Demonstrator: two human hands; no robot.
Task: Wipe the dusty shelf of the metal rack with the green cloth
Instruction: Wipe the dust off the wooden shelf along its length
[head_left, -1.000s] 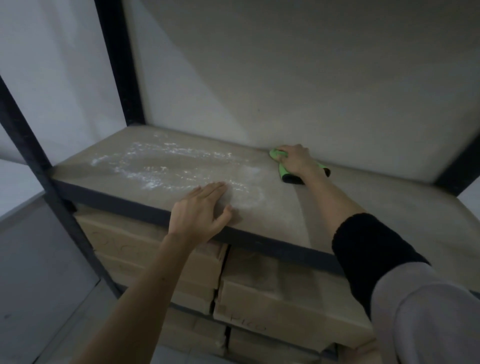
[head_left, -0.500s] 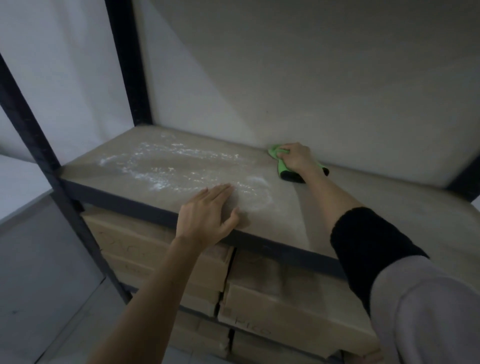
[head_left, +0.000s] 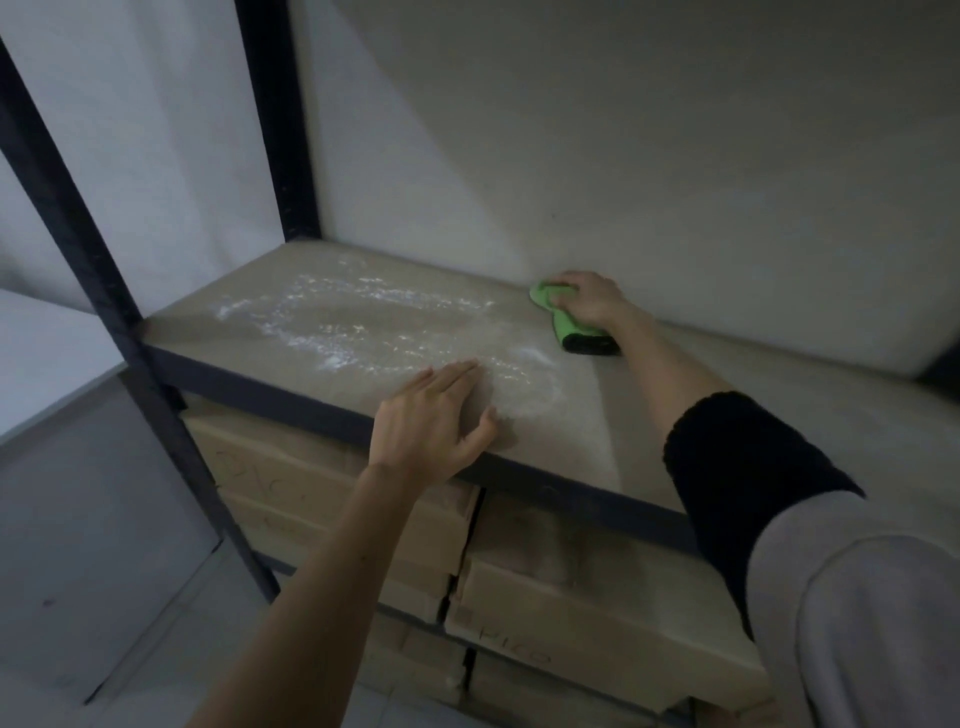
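Our right hand (head_left: 589, 301) lies on the green cloth (head_left: 558, 312) at the back of the shelf (head_left: 597, 415), close against the rear wall (head_left: 623, 156); the fingers curl over the cloth's far end and grip it, though the palm hides most of the fabric, so we see only a green lobe ahead of the fingers and a strip running back to a dark end beside the wrist. Whether that dark end belongs to the cloth or is only shadow, we cannot tell. Our left hand (head_left: 436, 426) rests flat near the shelf's front edge, fingers straight and together, thumb spread, holding nothing; its fingertips reach the edge of the white dust (head_left: 358, 332), which spreads in streaks over the left half of the board. The black sleeve (head_left: 743, 467) and a grey one over it cover our right forearm and block the shelf's right front part. Under the shelf sit stacked cardboard boxes (head_left: 571, 597) with faint handwriting we cannot read in full. The black rack posts (head_left: 78, 218) are cut off at the top. Compared with half a second ago, both hands keep nearly the same places, the cloth remains at the back wall, and the dust patch looks unchanged; the view has merely shifted slightly.
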